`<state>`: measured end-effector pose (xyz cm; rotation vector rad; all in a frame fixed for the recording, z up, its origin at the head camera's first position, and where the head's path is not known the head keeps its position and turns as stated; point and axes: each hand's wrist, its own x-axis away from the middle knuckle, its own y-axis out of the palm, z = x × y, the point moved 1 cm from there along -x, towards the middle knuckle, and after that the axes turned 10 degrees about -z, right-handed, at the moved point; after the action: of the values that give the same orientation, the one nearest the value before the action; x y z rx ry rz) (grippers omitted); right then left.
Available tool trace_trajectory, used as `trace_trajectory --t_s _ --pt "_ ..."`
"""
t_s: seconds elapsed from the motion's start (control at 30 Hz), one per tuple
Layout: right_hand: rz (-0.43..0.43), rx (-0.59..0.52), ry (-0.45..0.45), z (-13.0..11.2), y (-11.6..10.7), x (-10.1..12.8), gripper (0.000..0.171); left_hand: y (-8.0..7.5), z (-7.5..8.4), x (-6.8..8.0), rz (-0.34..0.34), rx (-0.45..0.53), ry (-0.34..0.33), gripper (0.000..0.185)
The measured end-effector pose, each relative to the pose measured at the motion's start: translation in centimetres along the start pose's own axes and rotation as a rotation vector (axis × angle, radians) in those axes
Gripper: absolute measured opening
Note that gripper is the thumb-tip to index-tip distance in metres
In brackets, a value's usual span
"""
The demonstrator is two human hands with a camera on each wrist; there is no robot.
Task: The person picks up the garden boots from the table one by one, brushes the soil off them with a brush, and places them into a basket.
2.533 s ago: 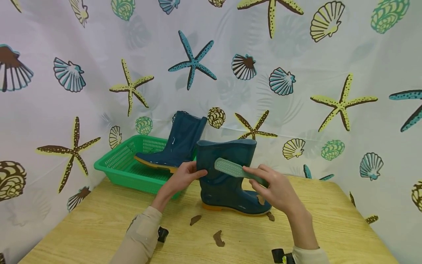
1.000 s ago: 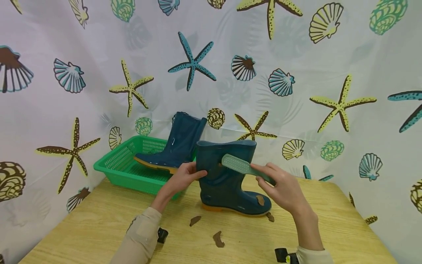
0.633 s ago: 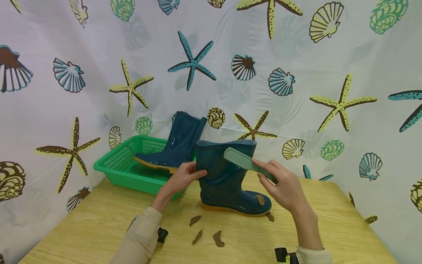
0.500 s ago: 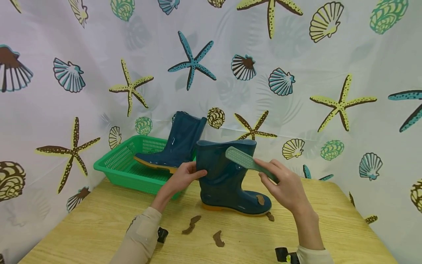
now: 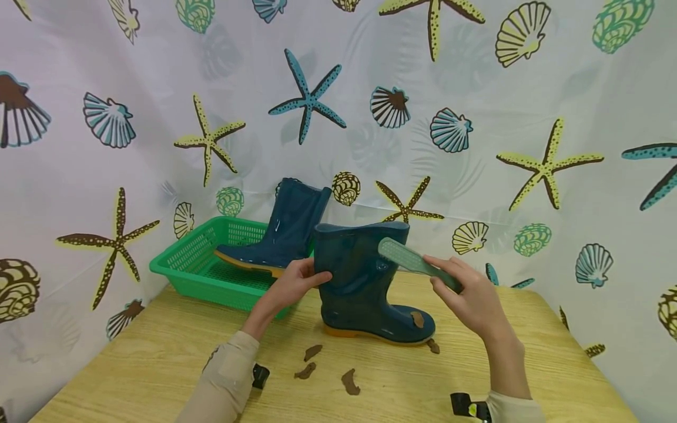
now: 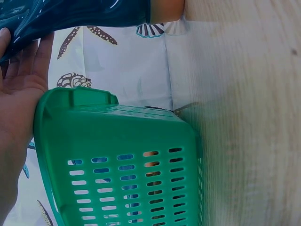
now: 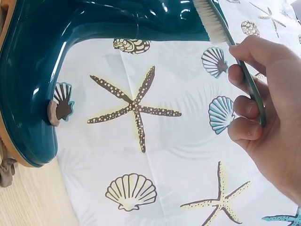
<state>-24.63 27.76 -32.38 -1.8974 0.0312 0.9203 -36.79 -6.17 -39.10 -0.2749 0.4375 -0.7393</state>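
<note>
A dark blue rubber boot (image 5: 351, 294) with an orange-tan sole stands upright on the wooden table, toe pointing right. My left hand (image 5: 296, 283) grips the back of its shaft, thumb across the near side. In the left wrist view, the fingers (image 6: 40, 63) reach behind the shaft. My right hand (image 5: 471, 296) holds a pale green scrubbing brush (image 5: 404, 257) by its handle, its head at the front edge of the shaft. White bristles (image 7: 212, 22) face the boot in the right wrist view. A brown, mud-like flake (image 5: 418, 319) sticks to the toe.
A second blue boot (image 5: 291, 226) leans in a green plastic basket (image 5: 211, 288) at the back left. Several brown flakes lie around, including one near the table's front (image 5: 350, 382) and one by the toe (image 5: 433, 346). A shell-and-starfish curtain (image 5: 370, 147) hangs behind.
The right hand has drawn the brush rightward across the shaft. A brown bit once seen on the shaft is gone, and another flake has landed on the table. The left hand stays put.
</note>
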Motion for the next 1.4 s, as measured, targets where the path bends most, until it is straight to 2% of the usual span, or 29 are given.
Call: trace_trajectory --t_s 0.23,0.43,0.87,1.4 --pt "-0.054 -0.023 0.073 1.1 -0.3 0.5 0.038 -0.1 0.1 0.1 0.008 0.001 -0.002 0.035" --pt "-0.109 -0.087 0.14 2.1 -0.3 1.1 0.035 -0.1 0.1 0.0 0.014 0.006 0.003 0.035" --pt "-0.297 -0.144 0.338 4.0 -0.5 2.4 0.037 0.0 -0.1 -0.1 0.028 0.008 0.023 0.038" --pt "-0.481 -0.297 0.451 7.5 2.5 4.2 0.037 0.1 0.2 -0.1 0.032 0.02 0.017 0.04"
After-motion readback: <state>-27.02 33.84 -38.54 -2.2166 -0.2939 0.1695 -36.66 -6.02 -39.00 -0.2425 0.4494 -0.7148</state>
